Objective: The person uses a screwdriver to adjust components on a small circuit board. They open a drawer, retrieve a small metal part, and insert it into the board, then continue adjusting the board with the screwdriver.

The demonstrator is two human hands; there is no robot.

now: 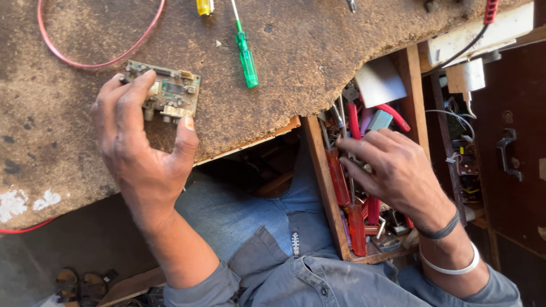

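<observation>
Broadly, a worn brown bench filling the upper left, its ragged edge curving down toward the lap. Below and right of that bench edge, an open wooden drawer crammed with tools, mostly red-handled screwdrivers lying lengthwise. Left hand resting on the bench near its front edge, grip closed on a small circuit board, forefinger over the board's upper left corner and thumb pressed at its lower right. Board lying flat on the bench surface, green patch and small metal parts facing up. Right hand off the bench, down inside the drawer, fingers curled among the screwdrivers; grip partly closed, cannot tell whether anything is actually pinched. Dark band and pale bangle on that wrist. Red wire loop lying on the bench above the board. Green-handled screwdriver on the bench just right of the board, apart from it, shaft pointing to the far edge. Yellow handle tip at the bench's far edge, beside the green one.
</observation>
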